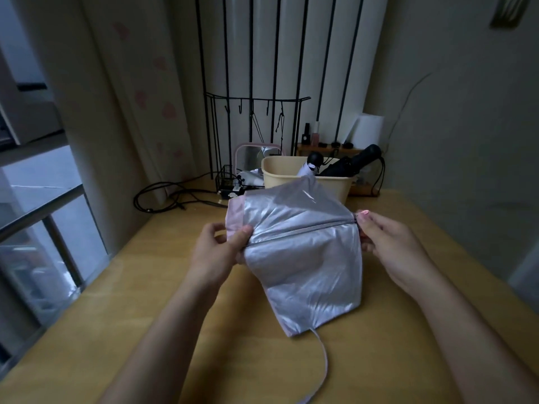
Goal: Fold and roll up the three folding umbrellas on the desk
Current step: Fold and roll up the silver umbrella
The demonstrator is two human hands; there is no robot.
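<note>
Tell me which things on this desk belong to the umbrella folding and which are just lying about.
Job: silver umbrella held in left hand and right hand; black umbrella in the beige tub.
Lying about: cables, mirror, hook rack.

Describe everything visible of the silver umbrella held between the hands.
The silver umbrella is collapsed, its canopy loose and unrolled: shiny, crinkled silvery fabric with a pale pink edge showing at the upper left. A rib or seam runs across it between the hands. The left hand pinches one end, the right hand grips the other, holding it roughly level above the wooden desk. One panel hangs down toward the desk, and its strap trails toward the camera.
</note>
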